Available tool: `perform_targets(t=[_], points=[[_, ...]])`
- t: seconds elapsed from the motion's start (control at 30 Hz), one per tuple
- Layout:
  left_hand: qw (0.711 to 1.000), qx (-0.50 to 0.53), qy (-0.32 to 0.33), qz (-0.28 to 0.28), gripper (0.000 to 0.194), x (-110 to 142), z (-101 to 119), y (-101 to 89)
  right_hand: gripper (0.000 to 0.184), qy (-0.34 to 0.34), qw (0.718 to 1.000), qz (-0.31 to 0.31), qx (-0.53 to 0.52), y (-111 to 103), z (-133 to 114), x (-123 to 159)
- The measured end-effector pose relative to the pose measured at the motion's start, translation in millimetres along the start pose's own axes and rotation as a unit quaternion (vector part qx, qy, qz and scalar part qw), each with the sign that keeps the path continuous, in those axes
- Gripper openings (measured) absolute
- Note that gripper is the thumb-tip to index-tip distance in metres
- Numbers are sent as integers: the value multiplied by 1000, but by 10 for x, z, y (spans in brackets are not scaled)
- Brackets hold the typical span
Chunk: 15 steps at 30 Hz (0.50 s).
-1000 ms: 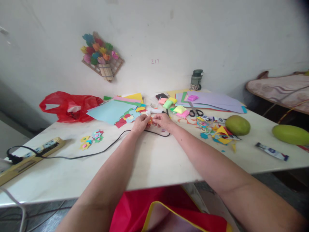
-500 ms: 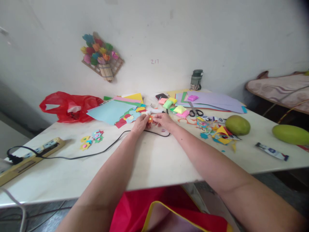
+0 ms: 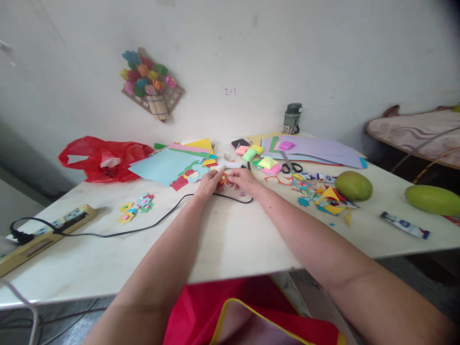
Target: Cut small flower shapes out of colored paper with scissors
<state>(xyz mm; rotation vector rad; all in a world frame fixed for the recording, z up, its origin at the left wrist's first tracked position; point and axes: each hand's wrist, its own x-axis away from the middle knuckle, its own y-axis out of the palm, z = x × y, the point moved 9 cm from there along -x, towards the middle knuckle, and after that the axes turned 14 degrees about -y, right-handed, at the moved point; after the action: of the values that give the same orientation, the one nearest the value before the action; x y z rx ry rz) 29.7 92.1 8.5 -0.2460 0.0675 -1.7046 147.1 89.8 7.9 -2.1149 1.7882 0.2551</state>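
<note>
While both bare forearms reach forward over the long white table (image 3: 244,244), the left hand (image 3: 209,184) and the right hand (image 3: 242,179) meet near its middle, pinching a small orange paper flower with a yellow centre (image 3: 223,178) between them. The grip of each hand is closed to a narrow pinch at the fingertips, the left on one side of the flower and the right on the other; the exact placing of the fingers is too small to tell.

Just beyond the hands lies a white glue gun (image 3: 230,164), and a thin black cable (image 3: 163,220) runs across the table toward a long cream power strip (image 3: 46,235) at the left edge. Small yellow, blue and green paper flowers with pink centres (image 3: 146,202) lie between the power strip and the left hand. Farther back are a crumpled red plastic bag (image 3: 108,158) and a light blue paper sheet (image 3: 167,165).

To the right of the hands lie soft-looking packets in green, yellow and pink (image 3: 249,153), a pair of black-handled scissors (image 3: 296,167) and a heap of colourful paper scraps (image 3: 323,197). A rounded green fruit (image 3: 354,186) sits just beside the scraps, with a longer green fruit (image 3: 433,200) farther right and a white and blue tube (image 3: 405,225) nearer the front edge.
</note>
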Motion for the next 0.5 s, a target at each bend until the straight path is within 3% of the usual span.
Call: perform_targets(t=[0.23,0.4,0.5], points=[[1000,-6,8,-3,44,29,34,22,17,-3,1000,-16,18,28,0,3],[1000,17,-6,6,40,-56,-47,-43,17,6,1000,6,-6,-9,9,7],[999,29,-8,-21,37,-71,-78,-44,17,10,1000,19,-20,-32,11,10]])
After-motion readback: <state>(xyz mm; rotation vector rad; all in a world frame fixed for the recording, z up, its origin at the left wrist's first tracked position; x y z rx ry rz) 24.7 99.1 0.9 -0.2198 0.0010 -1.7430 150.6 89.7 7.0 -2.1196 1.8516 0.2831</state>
